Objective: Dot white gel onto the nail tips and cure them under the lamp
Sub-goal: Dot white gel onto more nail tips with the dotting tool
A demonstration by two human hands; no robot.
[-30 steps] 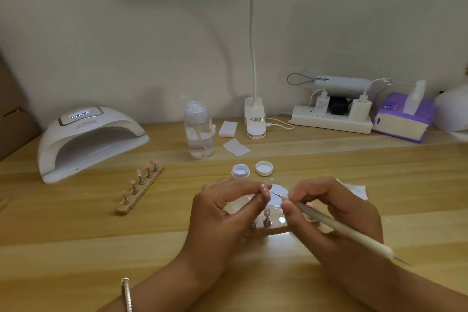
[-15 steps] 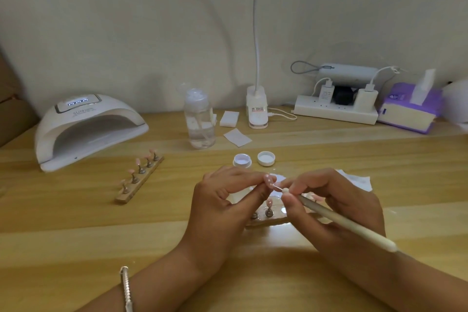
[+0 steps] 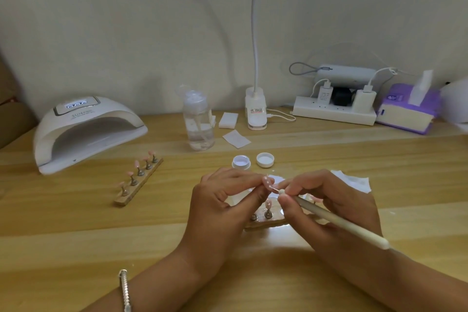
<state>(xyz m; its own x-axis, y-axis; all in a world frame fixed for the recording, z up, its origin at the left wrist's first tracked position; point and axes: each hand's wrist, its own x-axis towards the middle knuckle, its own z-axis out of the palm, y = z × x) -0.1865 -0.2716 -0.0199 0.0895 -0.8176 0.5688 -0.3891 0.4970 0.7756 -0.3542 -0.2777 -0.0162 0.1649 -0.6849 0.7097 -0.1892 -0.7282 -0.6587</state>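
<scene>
Over the last second the view has dipped a little, so the bright bar of the desk lamp has slid almost out of the top edge. The hands have kept their place, with the tool's point drawn in against the nail. In the head view, the only one, the left hand (image 3: 222,200) pinches a single nail tip (image 3: 268,182) between thumb and forefinger. It holds the tip raised above the table (image 3: 76,235) with its face turned toward the right hand, probably to steady a small, light piece and give the tool a flat surface to work on. The right hand (image 3: 329,200) grips the dotting tool (image 3: 336,221) like a pen, fingers bunched close to the working end for fine control, and the point rests at the nail's lower edge. The nail tip is pale pink and glossy and already carries a few small white dots. Directly below the hands sits a wooden holder (image 3: 266,223) with another pink tip standing on a peg. The open gel pot (image 3: 241,161) and its lid (image 3: 265,159) lie just beyond the fingers, within easy reach for reloading. A second holder strip (image 3: 138,182) with five pink tips stands off to the left, near the mouth of the curing lamp (image 3: 83,132). The lamp's display is lit, so it looks ready for curing, and dotting appears to be partway done.
</scene>
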